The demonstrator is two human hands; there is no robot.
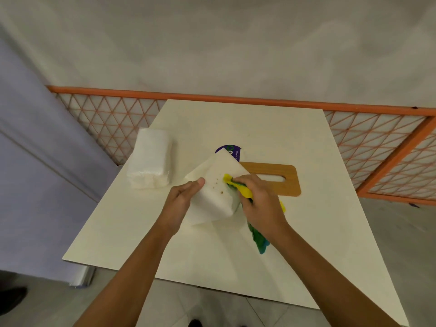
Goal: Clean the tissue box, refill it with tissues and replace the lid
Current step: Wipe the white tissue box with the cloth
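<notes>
A white tissue box [212,185] stands tilted on the cream table [271,256], one face turned up with several small brown specks on it. My left hand [181,199] grips the box's left side, thumb on the top face. My right hand [259,201] holds a yellow, green and blue cloth [256,234] pressed against the box's right edge. The wooden lid [283,180] with its long slot lies flat behind the box. A wrapped pack of white tissues [149,161] sits at the table's left.
A purple round object [230,151] shows partly behind the box. An orange lattice fence [377,147] runs behind and to the right of the table. A lilac wall [28,161] is on the left. Dark shoes [195,323] show below the table's near edge.
</notes>
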